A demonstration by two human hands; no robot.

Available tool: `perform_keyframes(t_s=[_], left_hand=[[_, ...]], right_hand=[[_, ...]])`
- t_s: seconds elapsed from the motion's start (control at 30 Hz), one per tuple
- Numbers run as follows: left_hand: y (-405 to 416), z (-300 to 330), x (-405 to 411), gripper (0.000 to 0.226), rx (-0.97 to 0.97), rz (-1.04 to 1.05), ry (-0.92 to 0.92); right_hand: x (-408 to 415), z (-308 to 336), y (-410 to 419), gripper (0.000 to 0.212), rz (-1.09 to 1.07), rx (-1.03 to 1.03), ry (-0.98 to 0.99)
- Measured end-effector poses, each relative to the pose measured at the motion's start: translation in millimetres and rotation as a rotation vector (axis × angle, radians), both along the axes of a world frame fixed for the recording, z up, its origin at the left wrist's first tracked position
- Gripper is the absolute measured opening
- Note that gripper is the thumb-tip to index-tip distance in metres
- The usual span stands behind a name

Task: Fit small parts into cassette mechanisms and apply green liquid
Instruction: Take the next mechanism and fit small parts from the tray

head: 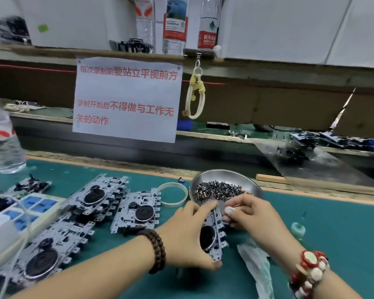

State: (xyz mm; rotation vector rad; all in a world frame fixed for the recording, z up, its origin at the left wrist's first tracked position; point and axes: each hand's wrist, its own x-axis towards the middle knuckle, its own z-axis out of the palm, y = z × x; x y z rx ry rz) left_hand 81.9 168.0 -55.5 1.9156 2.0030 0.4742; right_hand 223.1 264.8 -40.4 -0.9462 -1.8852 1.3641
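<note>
Left hand [189, 235] grips one cassette mechanism [213, 234] by its edges, above the green mat [333, 223] just in front of the steel bowl [242, 176] of small parts [219, 190]. Its long axis runs away from the person, tilted up on edge, flywheel facing right. Right hand [249, 212] pinches at its far end, apparently on a small part; blur hides it. Green bottle [298, 229] stands to the right.
</note>
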Motion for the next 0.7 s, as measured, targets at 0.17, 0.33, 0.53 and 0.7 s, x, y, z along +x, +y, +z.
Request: perform_keyframes(t_s=[0.17,0.33,0.53,0.7], left_hand=[[-8,-11,20,0.116,-0.075,-0.001,0.111],[-17,-16,30,0.126,-0.189,-0.018,0.179],[-21,-18,32,0.129,-0.206,0.027,0.053],[-24,-15,29,0.131,-0.2,-0.005,-0.06]], right_hand=[[26,-15,-14,0.02,-0.024,0.049,-0.055],[32,-29,-24,0.019,0.038,-0.114,-0.027],[29,-34,-26,0.014,0.045,-0.238,0.033],[28,-35,-24,0.012,0.001,-0.226,0.051]])
